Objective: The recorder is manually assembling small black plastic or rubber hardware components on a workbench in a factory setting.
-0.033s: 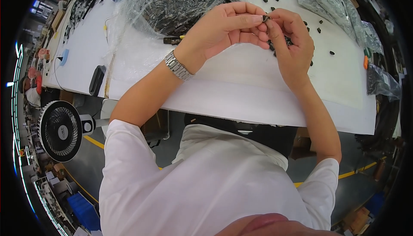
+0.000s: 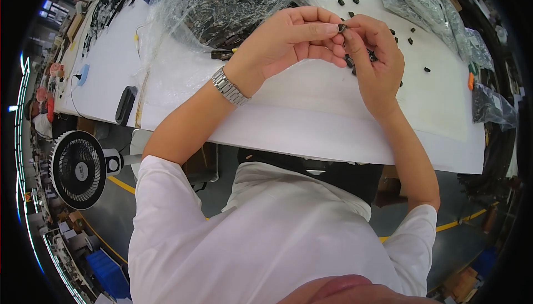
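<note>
A small dark piece (image 2: 342, 28) sits pinched at the fingertips of both the left hand (image 2: 302, 36) and the right hand (image 2: 375, 54) – thumbs closed on it, the left's other fingers loosely curled – above the white table (image 2: 300, 112). Small black pieces (image 2: 411, 41) lie scattered around the right hand; beyond the left spreads a clear plastic bag (image 2: 222, 10) of dark items

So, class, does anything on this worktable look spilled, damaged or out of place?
Nothing looks plainly damaged. Small black pieces lie loose and scattered around the right hand on the white tabletop, which looks untidy; whether they spilled, I can't tell.
</note>
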A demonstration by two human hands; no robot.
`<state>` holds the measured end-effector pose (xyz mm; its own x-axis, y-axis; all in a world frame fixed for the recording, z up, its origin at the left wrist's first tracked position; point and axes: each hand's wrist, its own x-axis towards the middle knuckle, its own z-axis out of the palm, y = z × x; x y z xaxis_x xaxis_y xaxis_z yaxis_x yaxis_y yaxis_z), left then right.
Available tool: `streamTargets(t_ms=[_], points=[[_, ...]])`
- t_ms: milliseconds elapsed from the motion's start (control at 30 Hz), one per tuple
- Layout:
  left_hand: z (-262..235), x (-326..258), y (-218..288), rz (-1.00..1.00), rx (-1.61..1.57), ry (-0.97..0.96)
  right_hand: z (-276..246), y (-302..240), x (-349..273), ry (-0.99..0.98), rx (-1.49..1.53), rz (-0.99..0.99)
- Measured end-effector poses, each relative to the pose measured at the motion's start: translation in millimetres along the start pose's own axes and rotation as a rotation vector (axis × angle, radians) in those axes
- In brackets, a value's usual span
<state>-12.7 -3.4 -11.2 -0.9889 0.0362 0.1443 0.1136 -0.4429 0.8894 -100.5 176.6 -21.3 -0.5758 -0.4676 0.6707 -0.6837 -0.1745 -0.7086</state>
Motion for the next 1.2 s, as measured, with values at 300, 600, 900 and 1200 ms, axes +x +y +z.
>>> streamTargets(t_ms=[300, 600, 900, 1200], points=[[16.2, -12.6, 24.3, 0.112, 0.442, 0.120, 2.2, -7.6, -0.2, -0.051, 0.294, 0.179], [23.8, -13.3, 7.8, 0.332, 1.098, 0.322, 0.7, -19.1, 2.3, -0.071, -0.130, 0.064], [17.1, -11.4, 23.0, 0.119, 0.805, 0.178, -21.8, 4.1, 15.8, -0.408, 0.411, 0.447], [10.9, -9.1, 14.2, 0.184, 0.863, 0.201, -8.9, -16.8, 10.0, -0.229, 0.260, 0.439]])
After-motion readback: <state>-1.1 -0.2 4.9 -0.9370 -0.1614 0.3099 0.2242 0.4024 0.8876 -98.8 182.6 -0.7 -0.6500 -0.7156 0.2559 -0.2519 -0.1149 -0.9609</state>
